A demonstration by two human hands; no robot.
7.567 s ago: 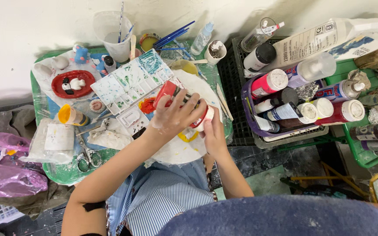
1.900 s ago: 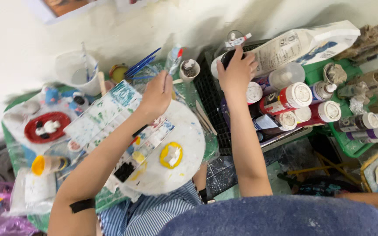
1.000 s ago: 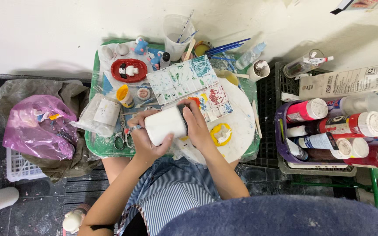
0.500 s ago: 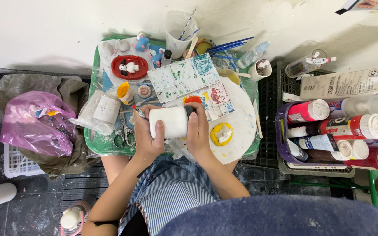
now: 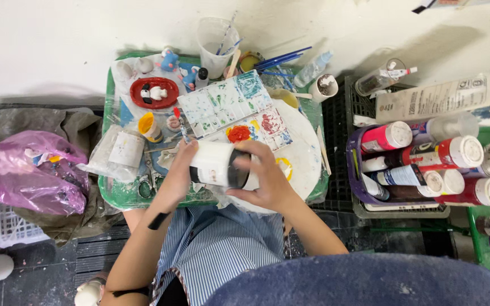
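I hold a white paint bottle (image 5: 214,164) on its side over the green tray (image 5: 120,195), just above my lap. My left hand (image 5: 178,170) wraps the bottle's body and also pinches a thin brush (image 5: 181,127) with a red tip that points away from me. My right hand (image 5: 262,180) grips the bottle's black cap (image 5: 235,169) at its right end. Under the bottle lies a round white palette (image 5: 304,161) with red and yellow paint blobs. Beyond it sits a rectangular mixing palette (image 5: 228,105) smeared green and blue.
A purple basket (image 5: 354,184) with several paint bottles stands to the right, beside a black crate. A red dish (image 5: 155,92) holding a small figure, a clear cup of brushes (image 5: 216,39) and small yellow pots sit on the tray. A pink plastic bag (image 5: 29,173) lies at the left.
My right hand reached to the bottles at the right, then a white bottle came over the tray in both hands. Now my right hand has shifted onto its black cap.
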